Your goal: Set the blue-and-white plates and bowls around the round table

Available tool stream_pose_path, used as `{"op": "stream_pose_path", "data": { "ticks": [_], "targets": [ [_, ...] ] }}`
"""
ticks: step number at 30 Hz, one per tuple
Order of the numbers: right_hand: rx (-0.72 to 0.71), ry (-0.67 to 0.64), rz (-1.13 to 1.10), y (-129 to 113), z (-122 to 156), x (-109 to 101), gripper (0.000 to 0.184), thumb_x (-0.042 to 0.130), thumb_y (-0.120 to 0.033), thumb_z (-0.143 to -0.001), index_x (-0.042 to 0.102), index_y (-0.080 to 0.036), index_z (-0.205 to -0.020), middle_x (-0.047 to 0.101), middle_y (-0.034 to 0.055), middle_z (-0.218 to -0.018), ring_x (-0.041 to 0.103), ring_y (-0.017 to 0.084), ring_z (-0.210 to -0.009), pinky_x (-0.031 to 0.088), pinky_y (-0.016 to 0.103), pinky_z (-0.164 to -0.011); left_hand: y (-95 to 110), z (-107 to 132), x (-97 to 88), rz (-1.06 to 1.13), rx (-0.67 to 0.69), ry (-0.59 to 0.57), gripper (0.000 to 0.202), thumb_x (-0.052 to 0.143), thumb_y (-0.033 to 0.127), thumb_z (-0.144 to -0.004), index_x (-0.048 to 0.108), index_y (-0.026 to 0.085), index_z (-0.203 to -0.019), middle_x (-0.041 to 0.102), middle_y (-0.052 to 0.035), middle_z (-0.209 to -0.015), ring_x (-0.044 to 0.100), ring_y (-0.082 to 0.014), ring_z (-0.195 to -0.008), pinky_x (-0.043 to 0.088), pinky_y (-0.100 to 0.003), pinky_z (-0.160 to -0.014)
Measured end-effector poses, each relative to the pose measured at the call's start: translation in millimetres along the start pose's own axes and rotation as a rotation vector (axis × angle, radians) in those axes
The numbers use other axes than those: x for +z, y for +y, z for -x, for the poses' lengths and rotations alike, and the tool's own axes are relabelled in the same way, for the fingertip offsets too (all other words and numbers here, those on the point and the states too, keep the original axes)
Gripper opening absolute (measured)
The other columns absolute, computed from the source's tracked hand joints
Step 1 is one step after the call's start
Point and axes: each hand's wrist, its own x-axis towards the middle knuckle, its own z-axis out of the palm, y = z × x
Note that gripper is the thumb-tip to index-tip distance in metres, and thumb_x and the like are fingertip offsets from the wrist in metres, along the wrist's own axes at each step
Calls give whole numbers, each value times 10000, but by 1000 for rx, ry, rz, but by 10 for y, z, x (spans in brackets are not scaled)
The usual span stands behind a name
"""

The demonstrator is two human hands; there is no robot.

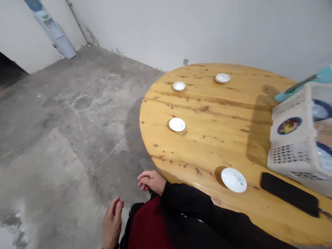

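My left hand point(112, 219) hangs over the floor at the bottom of the head view, its fingers half bent and nothing in it. Just beside the table's near edge is my right hand point(152, 181), fingers loosely curled and likewise holding nothing. It is close to the round wooden table point(207, 138) but over the floor side. Nearest on the tabletop are a white saucer point(177, 124) with small green marks and a larger-looking white saucer point(233, 180) by my right sleeve. Farther back sit a small white dish point(179, 86) and another white dish point(222, 78).
A white plastic basket point(287, 155) with bowls inside stands on the table's right, partly cut off. Beside it are a black oblong case point(289, 193) and a light-blue object point(285, 96). Behind are a white wall point(181, 27), concrete floor point(64, 138) and water dispenser point(55, 33).
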Motion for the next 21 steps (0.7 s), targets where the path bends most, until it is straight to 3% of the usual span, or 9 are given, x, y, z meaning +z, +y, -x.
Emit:
{"op": "stream_pose_path", "data": {
  "ticks": [4, 9, 14, 21],
  "targets": [
    [-44, -13, -4, -394, -405, 149, 123, 637, -242, -693, 660, -177, -796, 684, -7, -649, 603, 100, -513, 441, 204, -497, 170, -550, -169, 64, -53, -6, 651, 599, 700, -682, 644, 161, -1044, 764, -158, -1011, 736, -324, -1002, 595, -458, -886],
    [-90, 113, -46, -666, -906, 218, 164, 649, -283, -686, 674, -176, -807, 704, 5, -675, 623, 105, -540, 449, 202, -513, 636, -1390, -232, -59, 42, -197, 588, 584, 662, -719, 656, 174, -1040, 764, -126, -1013, 736, -284, -975, 582, -423, -894],
    [-86, 270, -157, -922, -1543, 384, 214, 673, -308, -650, 666, -167, -810, 702, 10, -675, 622, 112, -534, 460, 219, -513, 1219, -2473, -463, -142, 180, -318, 568, 552, 620, -777, 651, 159, -1094, 759, -144, -1045, 733, -279, -987, 570, -404, -886],
    [-193, 530, -292, -1625, -2314, 689, 270, 692, -331, -634, 670, -161, -843, 716, 26, -713, 633, 117, -560, 484, 239, -543, 2130, -4053, -868, -231, 380, -405, 574, 555, 638, -773, 658, 159, -1071, 757, -161, -1029, 732, -296, -985, 564, -404, -880]
  ]
}}
